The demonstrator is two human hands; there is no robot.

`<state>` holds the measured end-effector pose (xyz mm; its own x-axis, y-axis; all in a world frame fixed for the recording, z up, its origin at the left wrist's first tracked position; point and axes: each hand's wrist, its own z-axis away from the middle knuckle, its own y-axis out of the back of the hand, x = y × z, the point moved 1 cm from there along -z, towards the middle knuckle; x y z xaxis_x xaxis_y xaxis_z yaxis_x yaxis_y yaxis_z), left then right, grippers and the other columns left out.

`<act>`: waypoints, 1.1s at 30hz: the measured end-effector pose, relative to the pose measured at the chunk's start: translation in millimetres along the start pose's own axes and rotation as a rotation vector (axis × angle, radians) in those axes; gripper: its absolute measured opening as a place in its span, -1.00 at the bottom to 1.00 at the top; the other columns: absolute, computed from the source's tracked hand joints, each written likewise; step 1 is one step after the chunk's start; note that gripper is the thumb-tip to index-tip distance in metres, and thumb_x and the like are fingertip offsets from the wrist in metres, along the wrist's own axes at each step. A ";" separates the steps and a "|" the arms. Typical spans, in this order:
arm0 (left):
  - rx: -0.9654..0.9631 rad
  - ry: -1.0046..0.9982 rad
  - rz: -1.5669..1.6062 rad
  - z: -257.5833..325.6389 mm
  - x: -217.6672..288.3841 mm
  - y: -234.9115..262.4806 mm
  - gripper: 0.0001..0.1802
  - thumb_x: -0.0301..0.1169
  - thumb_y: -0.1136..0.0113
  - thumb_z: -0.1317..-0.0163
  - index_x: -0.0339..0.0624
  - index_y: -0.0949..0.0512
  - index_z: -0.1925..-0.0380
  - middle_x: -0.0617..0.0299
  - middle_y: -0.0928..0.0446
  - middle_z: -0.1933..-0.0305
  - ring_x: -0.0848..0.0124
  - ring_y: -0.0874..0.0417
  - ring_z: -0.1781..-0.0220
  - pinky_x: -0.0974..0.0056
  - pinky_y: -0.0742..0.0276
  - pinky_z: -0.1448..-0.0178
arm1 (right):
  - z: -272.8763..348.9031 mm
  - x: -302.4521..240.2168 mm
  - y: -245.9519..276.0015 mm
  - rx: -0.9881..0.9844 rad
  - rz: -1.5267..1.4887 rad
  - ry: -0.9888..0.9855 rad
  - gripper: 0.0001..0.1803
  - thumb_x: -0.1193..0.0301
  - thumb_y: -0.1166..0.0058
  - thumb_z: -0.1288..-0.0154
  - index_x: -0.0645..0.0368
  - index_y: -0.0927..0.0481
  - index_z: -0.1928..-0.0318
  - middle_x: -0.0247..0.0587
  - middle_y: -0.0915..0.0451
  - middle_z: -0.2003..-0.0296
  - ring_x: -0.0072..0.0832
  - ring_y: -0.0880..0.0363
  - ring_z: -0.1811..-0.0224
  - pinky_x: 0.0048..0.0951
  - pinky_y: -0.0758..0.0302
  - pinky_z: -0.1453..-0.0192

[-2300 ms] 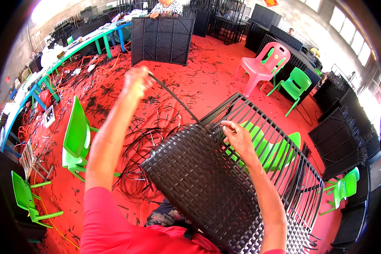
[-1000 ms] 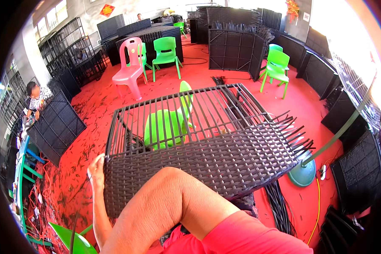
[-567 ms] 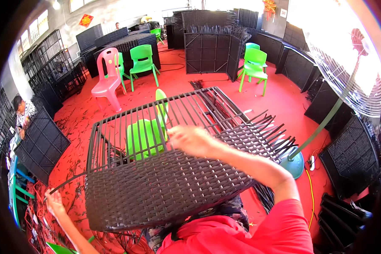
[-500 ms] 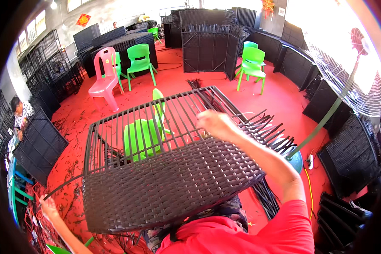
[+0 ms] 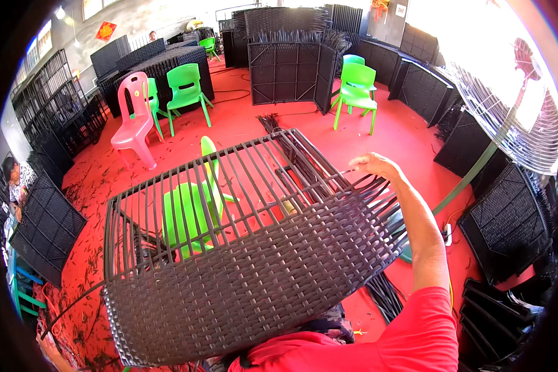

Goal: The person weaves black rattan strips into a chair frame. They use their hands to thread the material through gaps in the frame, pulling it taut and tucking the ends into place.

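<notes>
Weaving step in hand: the right hand (image 5: pixel 372 166), fingers pinched shut on a dark wicker strand (image 5: pixel 328 180), works the far right edge of the half-woven panel frame (image 5: pixel 242 248) across the lap; the left hand (image 5: pixel 49 348), near left, is barely visible, grip indeterminate; next move likely requires threading between the bars.

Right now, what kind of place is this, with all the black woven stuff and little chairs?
Probably a workshop where wicker-style furniture panels get woven. The right hand works at a half-woven panel, finished black panels stand stacked along the walls, and strand scraps litter the red floor.
</notes>
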<state>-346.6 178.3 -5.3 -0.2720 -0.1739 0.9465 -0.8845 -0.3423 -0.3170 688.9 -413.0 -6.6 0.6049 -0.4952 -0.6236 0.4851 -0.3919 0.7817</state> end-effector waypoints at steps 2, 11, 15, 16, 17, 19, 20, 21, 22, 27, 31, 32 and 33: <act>0.026 0.007 -0.022 3.3 7.8 2.4 -0.60 -0.09 0.06 -0.23 -0.06 -0.38 0.04 0.27 -0.48 0.14 0.46 -0.53 0.21 0.48 -0.50 0.24 | -5.1 -0.4 -1.8 -0.153 -0.071 0.064 -0.66 0.32 -0.07 -0.07 0.09 -0.55 0.10 -0.25 -0.61 0.31 -0.46 -0.54 0.22 -0.43 -0.43 0.08; 0.094 0.054 -0.102 7.6 11.3 10.7 -0.61 -0.07 0.04 -0.21 -0.06 -0.39 0.08 0.30 -0.49 0.21 0.47 -0.53 0.29 0.49 -0.49 0.31 | -5.4 -52.2 21.1 -0.406 0.213 -0.091 -0.62 0.24 -0.14 -0.07 0.19 -0.54 0.13 -0.38 -0.56 0.32 -0.53 -0.47 0.25 -0.51 -0.37 0.07; 0.090 0.101 -0.149 13.1 2.2 7.7 -0.61 -0.06 0.03 -0.21 -0.06 -0.40 0.10 0.31 -0.49 0.24 0.47 -0.53 0.33 0.49 -0.49 0.34 | -3.7 -43.3 34.9 -0.287 -0.034 -0.297 -0.65 0.19 -0.07 -0.06 0.08 -0.57 0.16 -0.34 -0.57 0.33 -0.54 -0.51 0.27 -0.41 -0.38 0.13; 0.081 0.117 -0.163 15.6 -1.8 4.9 -0.61 -0.06 0.03 -0.20 -0.06 -0.40 0.11 0.31 -0.49 0.25 0.47 -0.53 0.34 0.49 -0.49 0.34 | -2.7 -39.6 35.9 -0.267 -0.115 -0.267 -0.61 0.14 -0.03 -0.09 0.09 -0.56 0.13 -0.33 -0.57 0.30 -0.52 -0.51 0.26 -0.38 -0.38 0.12; 0.070 0.133 -0.190 18.3 -5.3 0.7 -0.62 -0.06 0.03 -0.20 -0.06 -0.40 0.11 0.31 -0.49 0.26 0.48 -0.53 0.35 0.49 -0.49 0.35 | -2.5 -39.0 34.9 -0.248 -0.198 -0.234 -0.57 0.09 0.01 -0.11 0.09 -0.54 0.11 -0.31 -0.56 0.27 -0.50 -0.52 0.24 -0.35 -0.38 0.10; 0.031 0.197 -0.233 29.6 -25.0 -11.2 -0.62 -0.05 0.02 -0.20 -0.06 -0.40 0.12 0.32 -0.50 0.27 0.48 -0.53 0.37 0.49 -0.49 0.36 | -2.4 -37.3 32.0 -0.217 -0.191 -0.237 -0.53 0.05 0.04 -0.13 0.09 -0.52 0.07 -0.29 -0.55 0.24 -0.47 -0.53 0.22 -0.33 -0.37 0.10; -0.021 0.266 -0.262 34.7 -37.1 -21.3 -0.62 -0.05 0.02 -0.20 -0.06 -0.40 0.13 0.32 -0.50 0.28 0.48 -0.53 0.37 0.50 -0.49 0.37 | -2.2 -37.9 31.3 -0.184 -0.187 -0.241 -0.49 0.01 0.08 -0.14 0.09 -0.49 0.03 -0.27 -0.54 0.21 -0.45 -0.54 0.20 -0.32 -0.37 0.10; -0.085 0.392 -0.223 39.4 -43.0 -42.0 -0.62 -0.05 0.02 -0.20 -0.06 -0.41 0.13 0.33 -0.50 0.29 0.48 -0.53 0.38 0.50 -0.49 0.38 | 1.0 -36.8 29.5 -0.183 -0.195 -0.243 -0.49 0.01 0.08 -0.14 0.09 -0.49 0.03 -0.27 -0.54 0.21 -0.45 -0.54 0.20 -0.32 -0.37 0.10; -0.121 0.524 -0.187 49.5 -47.9 -55.7 -0.62 -0.04 0.01 -0.19 -0.06 -0.41 0.14 0.33 -0.50 0.30 0.48 -0.54 0.39 0.50 -0.49 0.39 | 1.2 -43.0 25.4 -0.140 -0.206 -0.237 -0.53 0.05 0.10 -0.20 0.14 -0.48 0.05 -0.25 -0.52 0.29 -0.47 -0.53 0.25 -0.45 -0.36 0.22; -0.539 0.160 -0.773 148.7 -60.4 -164.9 -0.68 -0.09 -0.07 -0.17 -0.11 -0.45 0.30 0.42 -0.39 0.53 0.60 -0.39 0.61 0.58 -0.23 0.61 | 7.9 -41.1 29.7 -0.095 -0.225 -0.236 -0.53 0.07 0.11 -0.25 0.18 -0.44 0.02 -0.20 -0.52 0.29 -0.47 -0.53 0.24 -0.57 -0.35 0.32; -0.830 -0.125 -0.777 242.8 -44.8 -271.5 -0.75 -0.26 -0.05 -0.20 -0.23 -0.52 0.31 0.39 -0.45 0.47 0.66 -0.40 0.49 0.58 -0.27 0.44 | 9.0 -60.9 17.5 -0.066 -0.242 -0.294 -0.58 0.15 0.00 -0.19 0.16 -0.46 0.05 -0.22 -0.54 0.25 -0.48 -0.52 0.19 -0.52 -0.34 0.22; -0.847 -0.218 -0.802 270.2 -44.9 -293.9 -0.74 -0.28 -0.05 -0.19 -0.27 -0.53 0.31 0.34 -0.47 0.47 0.62 -0.43 0.48 0.54 -0.33 0.40 | 10.2 -66.6 15.0 -0.026 -0.227 -0.314 -0.62 0.20 -0.06 -0.15 0.15 -0.48 0.09 -0.25 -0.54 0.26 -0.48 -0.51 0.18 -0.50 -0.34 0.17; -0.935 -0.307 -0.774 296.5 -47.0 -316.6 -0.82 -0.40 -0.05 -0.16 -0.31 -0.55 0.37 0.26 -0.52 0.44 0.53 -0.50 0.41 0.45 -0.40 0.32 | 9.5 -61.1 13.5 -0.026 -0.230 -0.316 -0.62 0.20 -0.06 -0.15 0.15 -0.48 0.09 -0.25 -0.54 0.26 -0.48 -0.51 0.18 -0.50 -0.34 0.17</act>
<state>58.6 21.0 32.6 0.4268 -0.4709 0.7720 -0.7371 0.3134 0.5987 652.6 -395.4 42.1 0.2564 -0.6126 -0.7477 0.6040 -0.5023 0.6187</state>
